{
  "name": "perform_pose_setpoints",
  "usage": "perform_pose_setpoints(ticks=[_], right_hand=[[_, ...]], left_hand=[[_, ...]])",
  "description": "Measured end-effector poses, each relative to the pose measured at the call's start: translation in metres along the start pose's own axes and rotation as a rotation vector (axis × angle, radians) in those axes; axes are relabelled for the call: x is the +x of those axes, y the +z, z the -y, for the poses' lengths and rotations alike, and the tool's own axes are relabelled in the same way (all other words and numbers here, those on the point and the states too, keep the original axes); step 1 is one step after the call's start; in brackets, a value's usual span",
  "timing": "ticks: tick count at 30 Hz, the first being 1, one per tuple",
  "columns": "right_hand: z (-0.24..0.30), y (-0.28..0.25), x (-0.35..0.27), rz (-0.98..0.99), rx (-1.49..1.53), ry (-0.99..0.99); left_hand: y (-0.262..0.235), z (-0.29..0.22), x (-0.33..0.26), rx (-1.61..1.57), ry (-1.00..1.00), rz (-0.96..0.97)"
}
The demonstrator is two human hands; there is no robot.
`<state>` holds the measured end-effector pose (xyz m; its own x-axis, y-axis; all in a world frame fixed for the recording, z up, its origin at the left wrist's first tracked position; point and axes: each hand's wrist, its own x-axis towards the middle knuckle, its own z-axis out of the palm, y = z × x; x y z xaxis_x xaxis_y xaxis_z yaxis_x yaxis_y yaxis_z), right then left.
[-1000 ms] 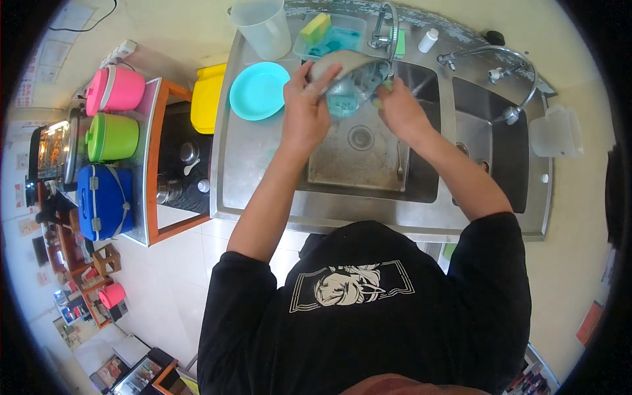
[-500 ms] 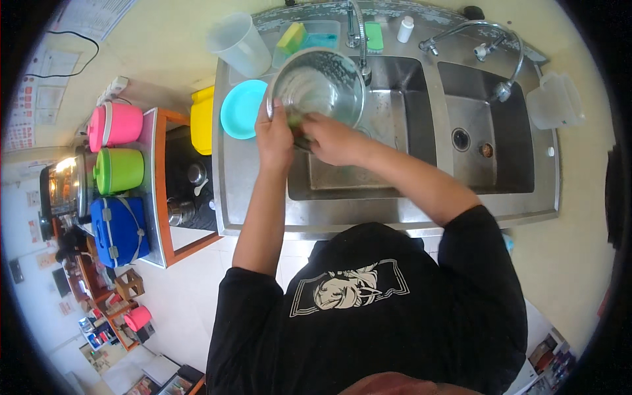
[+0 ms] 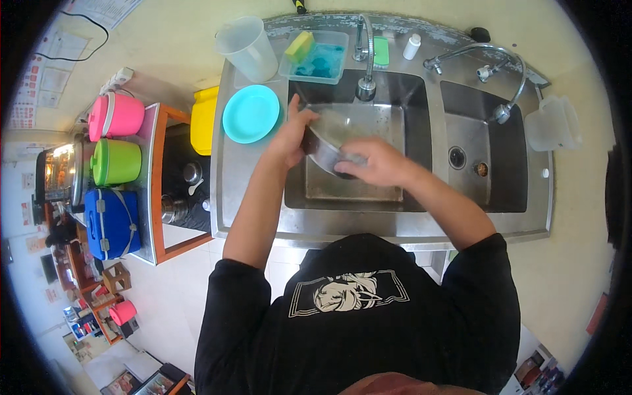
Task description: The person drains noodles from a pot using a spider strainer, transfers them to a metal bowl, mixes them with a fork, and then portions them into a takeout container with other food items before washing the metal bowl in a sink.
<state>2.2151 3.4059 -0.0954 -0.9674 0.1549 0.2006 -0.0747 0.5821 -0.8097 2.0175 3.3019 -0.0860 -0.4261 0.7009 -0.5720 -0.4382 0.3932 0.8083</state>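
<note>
My left hand [image 3: 293, 135] grips the rim of a round steel bowl [image 3: 329, 141], tilted over the left sink basin [image 3: 388, 191]. My right hand [image 3: 375, 161] presses on the bowl's near side, fingers curled over something small that I cannot make out. A bent tap [image 3: 365, 59] ends just above the bowl. A turquoise plate [image 3: 251, 114] lies on the steel counter left of the basin, close to my left hand.
Behind the sink stand a clear measuring jug [image 3: 247, 47], a clear tray [image 3: 316, 59] with a yellow sponge, and a small white bottle [image 3: 411, 46]. The right basin [image 3: 484, 148] has its own tap. A side shelf [image 3: 158, 191] holds pink, green and blue containers.
The bowl has come down from in front of the tap into the left basin and tilted. My right hand moved from inside it to its near side.
</note>
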Motion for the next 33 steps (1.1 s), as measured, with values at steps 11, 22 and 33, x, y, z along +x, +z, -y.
perform_pose_setpoints(ticks=[11, 22, 33], right_hand=[[-0.077, -0.028, 0.001, -0.786, -0.039, 0.496], [-0.053, 0.037, 0.009, -0.549, -0.387, -0.072], [-0.027, 0.090, -0.030, -0.405, -0.473, -0.249]], left_hand=[[0.030, 0.075, 0.051, 0.205, 0.257, -0.158], [0.018, 0.077, 0.015, 0.000, 0.246, -0.126], [-0.004, 0.069, -0.006, -0.659, 0.132, -0.165]])
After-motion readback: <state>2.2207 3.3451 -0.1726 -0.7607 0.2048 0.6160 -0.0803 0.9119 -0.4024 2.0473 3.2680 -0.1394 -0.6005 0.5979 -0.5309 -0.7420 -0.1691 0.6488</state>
